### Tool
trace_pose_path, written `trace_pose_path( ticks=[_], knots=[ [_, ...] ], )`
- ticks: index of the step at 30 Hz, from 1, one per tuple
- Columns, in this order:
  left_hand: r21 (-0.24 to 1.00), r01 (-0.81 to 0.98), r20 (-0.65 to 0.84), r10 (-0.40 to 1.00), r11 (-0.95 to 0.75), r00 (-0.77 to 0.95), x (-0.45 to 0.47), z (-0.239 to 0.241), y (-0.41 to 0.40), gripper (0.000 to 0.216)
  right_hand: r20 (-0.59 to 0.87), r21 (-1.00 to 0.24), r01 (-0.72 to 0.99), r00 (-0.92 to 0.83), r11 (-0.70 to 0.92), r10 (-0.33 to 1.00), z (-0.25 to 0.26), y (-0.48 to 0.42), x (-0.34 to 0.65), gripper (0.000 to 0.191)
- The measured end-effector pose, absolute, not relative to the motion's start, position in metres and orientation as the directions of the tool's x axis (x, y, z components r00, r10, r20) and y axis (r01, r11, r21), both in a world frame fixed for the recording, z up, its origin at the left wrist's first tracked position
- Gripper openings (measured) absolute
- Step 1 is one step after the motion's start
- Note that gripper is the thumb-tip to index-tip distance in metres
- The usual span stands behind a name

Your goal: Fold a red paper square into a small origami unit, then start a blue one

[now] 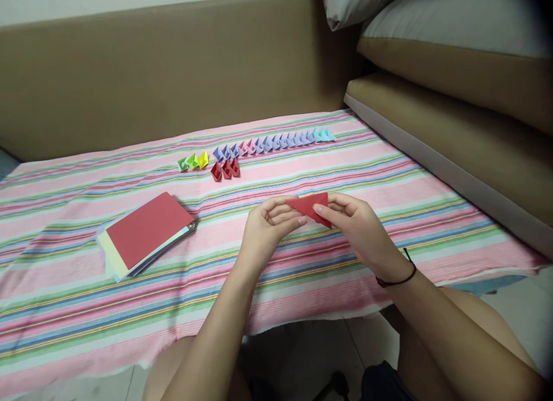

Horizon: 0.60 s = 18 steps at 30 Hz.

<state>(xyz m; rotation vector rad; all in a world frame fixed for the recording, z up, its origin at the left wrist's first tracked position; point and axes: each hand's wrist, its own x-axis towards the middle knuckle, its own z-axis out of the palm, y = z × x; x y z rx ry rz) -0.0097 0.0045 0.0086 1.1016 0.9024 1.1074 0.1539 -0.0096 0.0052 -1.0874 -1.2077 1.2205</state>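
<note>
A red folded paper (310,205), roughly triangular, is held up between my two hands above the striped cloth. My left hand (275,219) has its fingers behind the paper's left tip, with the thumb near the lower edge. My right hand (352,219) pinches the right part, thumb in front and fingers behind. Beyond them stand small folded paper boats: three red boats (226,170), a long row of purple, pink and light-blue boats (276,142), and three green and yellow boats (193,161).
A stack of coloured paper sheets (149,228), red on top, lies to the left. The striped cloth (207,309) covers the seat. Behind it rises a brown backrest (173,78); piled cushions (453,136) stand at the right.
</note>
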Motion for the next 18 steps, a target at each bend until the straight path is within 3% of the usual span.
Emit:
trace_pose_path(
  ticks=[9, 18],
  knots=[
    [0.980, -0.199, 0.006, 0.989, 0.023, 0.146, -0.0075, 0.0099, 0.0022, 0.028, 0.338, -0.913, 0.249, 0.014, 0.324, 0.941, 0.0104, -0.0158, 0.1517, 0.010],
    [0.980, -0.196, 0.006, 0.987, 0.025, 0.158, -0.0081, 0.0090, 0.0020, 0.023, 0.143, -0.988, -0.053, 0.013, 0.143, 0.990, 0.0017, -0.0090, 0.1542, 0.031]
  ],
)
